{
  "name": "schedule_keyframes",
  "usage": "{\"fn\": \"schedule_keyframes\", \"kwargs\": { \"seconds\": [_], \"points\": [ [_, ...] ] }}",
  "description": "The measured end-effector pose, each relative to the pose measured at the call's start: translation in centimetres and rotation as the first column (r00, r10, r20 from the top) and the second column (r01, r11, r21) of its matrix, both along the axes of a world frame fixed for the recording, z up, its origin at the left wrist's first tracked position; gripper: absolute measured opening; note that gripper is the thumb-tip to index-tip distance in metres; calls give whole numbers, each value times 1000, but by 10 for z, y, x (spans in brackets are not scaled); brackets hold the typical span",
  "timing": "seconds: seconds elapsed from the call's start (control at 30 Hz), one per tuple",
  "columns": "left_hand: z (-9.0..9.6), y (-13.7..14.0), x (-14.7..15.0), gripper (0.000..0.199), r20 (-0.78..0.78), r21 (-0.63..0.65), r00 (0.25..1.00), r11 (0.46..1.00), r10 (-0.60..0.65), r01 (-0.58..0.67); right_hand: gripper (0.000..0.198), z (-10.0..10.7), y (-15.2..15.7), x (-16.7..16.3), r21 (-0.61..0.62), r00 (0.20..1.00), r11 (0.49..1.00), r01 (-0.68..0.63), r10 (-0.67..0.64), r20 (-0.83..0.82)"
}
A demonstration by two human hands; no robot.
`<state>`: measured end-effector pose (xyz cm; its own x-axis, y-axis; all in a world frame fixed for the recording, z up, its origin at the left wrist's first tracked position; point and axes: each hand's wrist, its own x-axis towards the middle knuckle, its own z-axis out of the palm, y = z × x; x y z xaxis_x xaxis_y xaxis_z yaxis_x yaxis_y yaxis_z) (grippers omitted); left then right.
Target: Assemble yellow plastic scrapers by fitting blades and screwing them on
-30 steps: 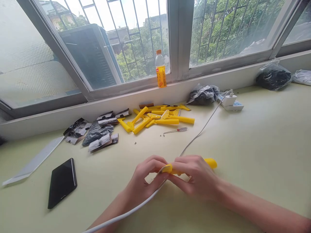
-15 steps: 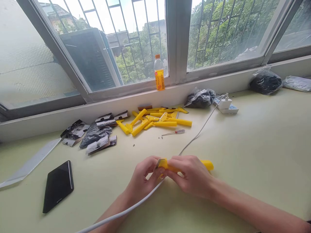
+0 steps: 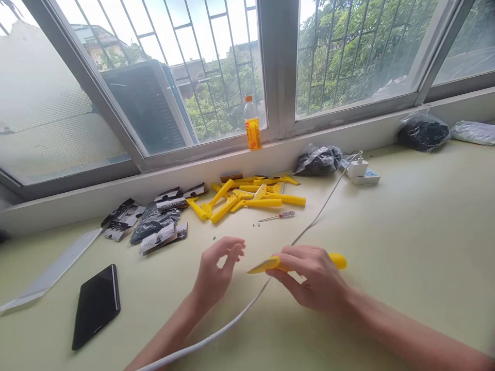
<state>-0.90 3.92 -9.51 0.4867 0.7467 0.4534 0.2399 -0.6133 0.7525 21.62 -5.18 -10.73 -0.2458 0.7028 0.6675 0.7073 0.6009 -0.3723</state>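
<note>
My right hand (image 3: 315, 275) is wrapped round the handle of a yellow scraper (image 3: 339, 261), whose flat head points left. Part of the handle is hidden under my fingers. My left hand (image 3: 218, 265) is off to the left of the scraper head, apart from it, fingers curved with nothing visible in them. A white cable (image 3: 232, 322) runs beneath the scraper and between my arms. Beyond my hands lie a small screwdriver (image 3: 286, 214) with a clear handle and a few tiny screws (image 3: 258, 224).
Several yellow scrapers (image 3: 263, 202) are heaped by the windowsill. Packets and cards (image 3: 158, 238) lie left of them, with a black phone (image 3: 96, 306) nearer me. A drink bottle (image 3: 252, 126) stands on the sill. Bagged black items (image 3: 319, 161) and a power strip (image 3: 361, 178) sit at the back right.
My left hand has let go of the scraper head and moved left. My right hand still holds the scraper, its head now tilted flatter. The view has shifted slightly.
</note>
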Motion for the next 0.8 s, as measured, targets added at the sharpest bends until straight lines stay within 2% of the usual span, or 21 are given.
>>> {"fn": "schedule_keyframes", "kwargs": {
  "seconds": [0.07, 0.13, 0.27, 0.47, 0.67, 0.8],
  "points": [
    [2, 26, 8, 31, -96, 60, 988, 992, 118, -113, 10, 0, 2, 3, 71, 1000, 997, -25, 25, -5],
    [0, 51, 20, 34, -199, 126, 968, 984, 151, -127, 8, -2, 3, 4, 127, 998, 990, -58, 58, 6],
    [-14, 84, 47, 37, -355, 96, 918, 983, 178, -154, 8, -7, 2, 3, 159, 992, 980, -118, 112, 52],
    [-29, 87, 57, 26, -387, 111, 897, 976, 215, -186, 9, -11, 1, 2, 155, 991, 980, -125, 115, 70],
    [-31, 84, 58, 23, -341, 131, 912, 972, 230, -196, 12, -7, 1, -3, 188, 987, 974, -127, 104, 126],
    [-30, 85, 59, 17, -309, 98, 926, 976, 216, -195, 13, -5, -1, -5, 229, 986, 965, -126, 96, 140]
  ]
}}
